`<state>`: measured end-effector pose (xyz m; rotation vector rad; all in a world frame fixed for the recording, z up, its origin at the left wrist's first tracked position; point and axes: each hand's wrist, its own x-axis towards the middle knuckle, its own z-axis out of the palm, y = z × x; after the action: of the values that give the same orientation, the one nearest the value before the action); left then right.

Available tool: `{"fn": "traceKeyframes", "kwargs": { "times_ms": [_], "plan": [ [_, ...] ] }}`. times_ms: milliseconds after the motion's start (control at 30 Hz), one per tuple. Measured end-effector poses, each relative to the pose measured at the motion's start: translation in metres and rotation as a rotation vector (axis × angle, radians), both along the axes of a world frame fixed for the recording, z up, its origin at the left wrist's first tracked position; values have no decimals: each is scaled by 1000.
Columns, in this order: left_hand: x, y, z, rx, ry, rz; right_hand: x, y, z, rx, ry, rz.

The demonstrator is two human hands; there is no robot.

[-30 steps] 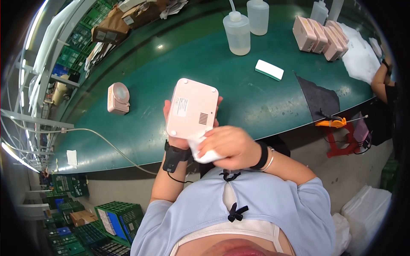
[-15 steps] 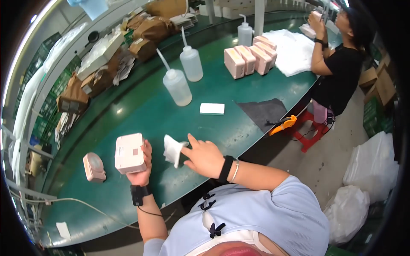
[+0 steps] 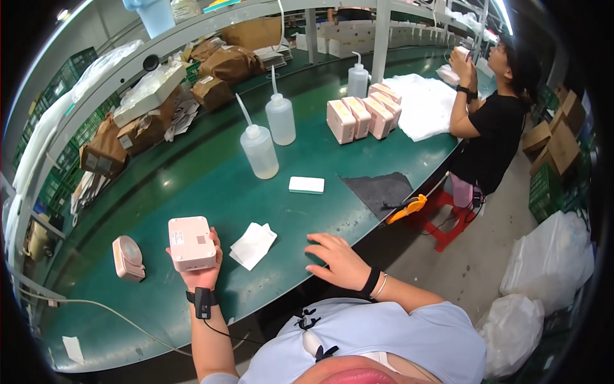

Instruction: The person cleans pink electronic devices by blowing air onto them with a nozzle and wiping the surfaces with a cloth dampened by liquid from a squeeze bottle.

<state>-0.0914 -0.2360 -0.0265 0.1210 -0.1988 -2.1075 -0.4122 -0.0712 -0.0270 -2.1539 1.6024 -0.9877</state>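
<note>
Well, my left hand [image 3: 203, 275] has the pink device [image 3: 190, 246] in its grip, fingers curled up around its sides, and the face with the white label and small dark vent is turned up toward me. It sits over the desk [image 3: 185, 185], and from it I read the clock. My right hand [image 3: 342, 264] is well apart at three o'clock, by the desk's near edge, holding nothing — its fingers are spread wide, though I cannot tell whether their tips touch the surface. Between my two hands, also at three o'clock, the white wipe [image 3: 254, 246] lies loose on the desk, touching neither hand. A second pink device with a round disc [image 3: 130, 257] stands near at nine o'clock. Two squeeze bottles [image 3: 259, 152] stand together at one o'clock; a white block [image 3: 307, 185] lies at two, with a group of pink boxes [image 3: 342, 121] beyond it. From my right hand, the dark cloth [image 3: 377, 191] is at one o'clock — the orange tool [image 3: 408, 209] just beside it.
</note>
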Motion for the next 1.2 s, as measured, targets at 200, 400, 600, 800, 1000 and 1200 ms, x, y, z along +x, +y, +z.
{"fn": "traceKeyframes", "kwargs": {
  "times_ms": [200,400,600,800,1000,1200],
  "plan": [
    [5,-5,-13,118,74,3,-20,-8,-27,-205,86,-202],
    [-11,-1,-6,-8,-57,40,-19,-15,-53,-477,193,-280],
    [-10,1,-4,-85,-131,83,-15,-16,-58,-532,177,-292],
    [-1,-8,-18,-32,230,-91,-17,-17,-55,-549,165,-281],
    [-2,-6,-27,-36,296,-22,-16,-17,-57,-548,155,-293],
    [-1,-5,-22,-28,282,115,-17,-18,-59,-550,187,-259]
  ]
}}
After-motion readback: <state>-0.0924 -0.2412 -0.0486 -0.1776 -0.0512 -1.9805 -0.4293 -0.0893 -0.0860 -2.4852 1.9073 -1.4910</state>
